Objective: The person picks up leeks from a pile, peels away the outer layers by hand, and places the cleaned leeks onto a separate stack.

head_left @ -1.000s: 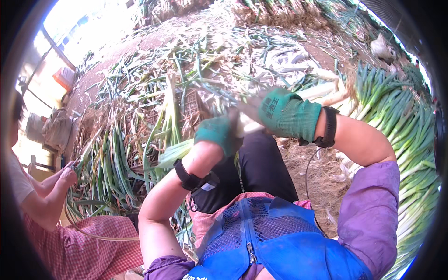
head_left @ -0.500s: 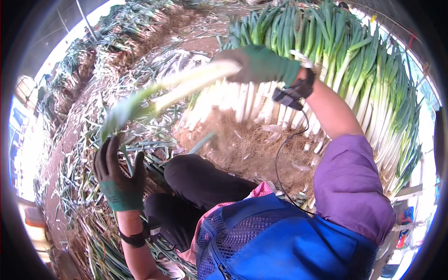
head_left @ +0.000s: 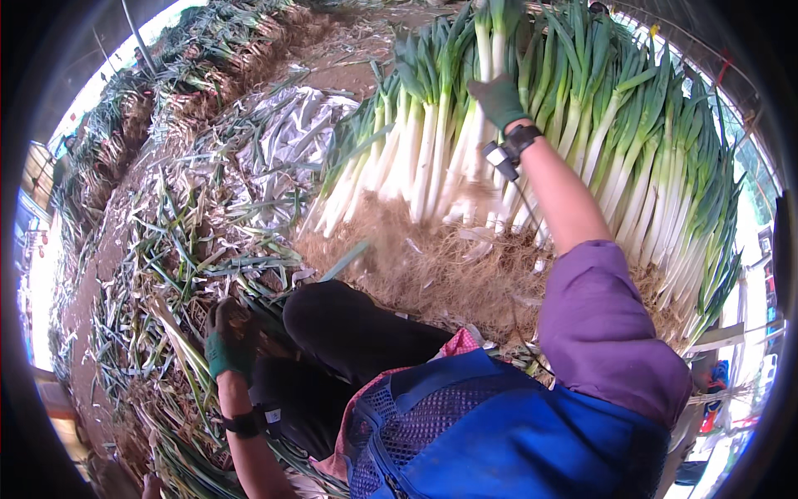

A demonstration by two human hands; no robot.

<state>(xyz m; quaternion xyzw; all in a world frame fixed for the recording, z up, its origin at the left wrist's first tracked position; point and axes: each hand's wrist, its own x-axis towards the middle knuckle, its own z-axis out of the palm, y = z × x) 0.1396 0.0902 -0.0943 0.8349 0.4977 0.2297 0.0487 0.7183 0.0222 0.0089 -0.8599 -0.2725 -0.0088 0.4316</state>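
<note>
My right hand (head_left: 500, 101), in a green glove with a darker palm, is closed around leeks (head_left: 492, 46) above the far side of a large pile. Their green tops rise beyond my fingers, and white shanks show below my hand. The piled leeks (head_left: 582, 125) lie side by side in a broad fan, leaves away from me and roots (head_left: 449, 266) toward me. Down by my knees, my left hand (head_left: 231, 337), gloved alike, has its fingers curled among loose leaves and stalks (head_left: 179, 333). What lies under those fingers is hidden.
Stripped leaves and peelings (head_left: 199, 233) litter the ground to the left. A crumpled whitish sheet (head_left: 295, 125) lies left of the pile. Heaped rows of leeks (head_left: 199, 66) stretch along the far left. My bent knees (head_left: 357, 320) are between the left hand and the roots.
My right hand has swung the leeks from the left over to the pile, turning them leaves-outward. My left hand has dropped nearer my knees, its spread fingers now curled.
</note>
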